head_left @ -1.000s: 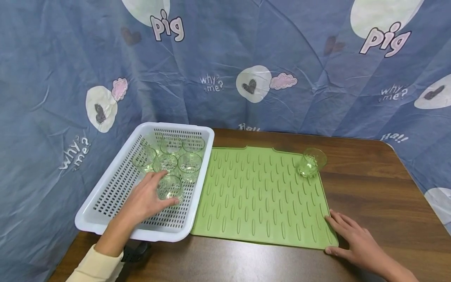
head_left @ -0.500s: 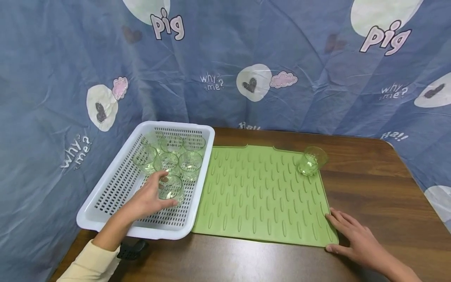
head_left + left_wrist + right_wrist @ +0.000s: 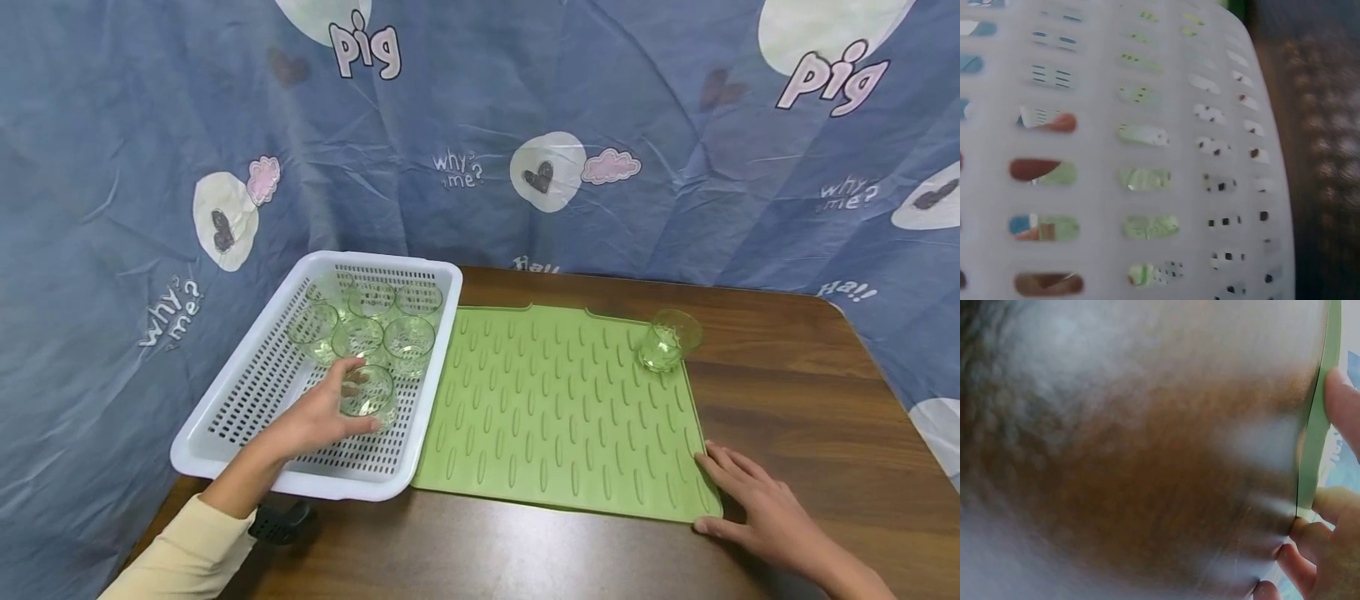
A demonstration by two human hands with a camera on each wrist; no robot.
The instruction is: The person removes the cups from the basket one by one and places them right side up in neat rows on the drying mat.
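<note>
My left hand [image 3: 318, 421] reaches into the white perforated basket [image 3: 429, 408] at the left. Its thumb and fingers curl round the nearest pale green drinking glass [image 3: 371, 392], thumb at the front and fingers behind. Several similar glasses [image 3: 408, 346] stand upright behind it in the basket. In the left wrist view the slotted basket wall [image 3: 1095, 194] fills most of the picture, with green glass showing through the holes. My right hand [image 3: 768, 512] touches the near right corner of the green ribbed mat [image 3: 562, 408], fingers loosely extended. In the right wrist view its fingertips lie along the mat's edge [image 3: 1314, 444].
One glass [image 3: 662, 346] stands at the mat's far right corner. The basket sits directly left of the mat on a brown wooden table [image 3: 810, 375]. A blue printed cloth [image 3: 480, 217] hangs behind. A black device [image 3: 281, 523] is at the left wrist.
The head view has shifted slightly, so everything sits a little higher and to the right. My left hand stays round the same glass with barely any movement; my right hand stays at the mat's corner.
</note>
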